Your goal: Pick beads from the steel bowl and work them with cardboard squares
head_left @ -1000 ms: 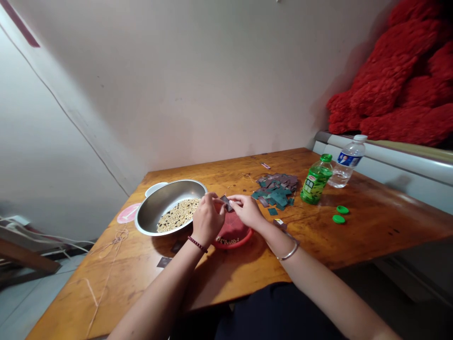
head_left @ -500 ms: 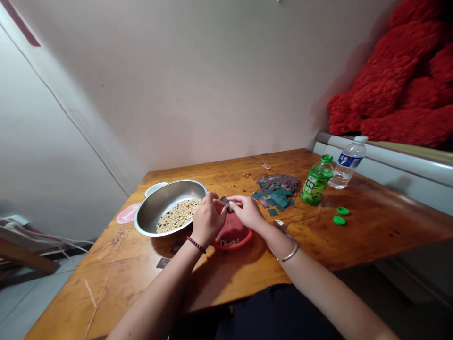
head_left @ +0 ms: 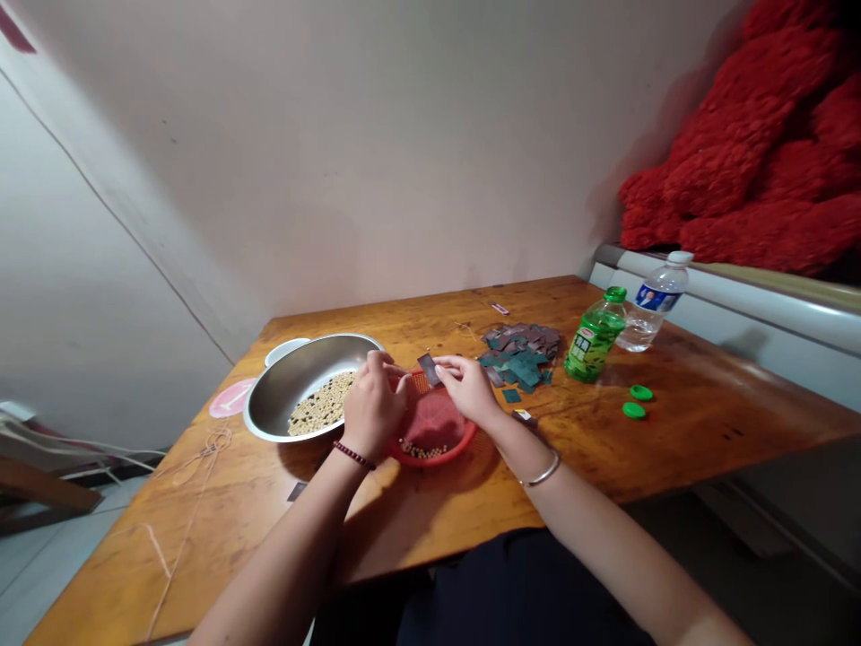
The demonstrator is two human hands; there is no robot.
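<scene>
My right hand pinches a small dark brown flat piece between thumb and fingertips, over the far rim of a red plastic mesh basket. A few pale beans lie at the basket's near side. My left hand is between the basket and a tilted metal bowl, with its thumb and index finger apart and nothing visible between them. Its other fingers are curled and partly hidden. Inside the bowl are pale beans mixed with black ones.
A pile of brown and green flat pieces lies behind my right hand. Farther right stand a green bottle and a clear water bottle, with two green caps in front. Loose string trails along the table's left side.
Both hands were together at the dark piece. My left hand has moved left, away from it, while my right hand keeps the piece. The view has shifted slightly.
</scene>
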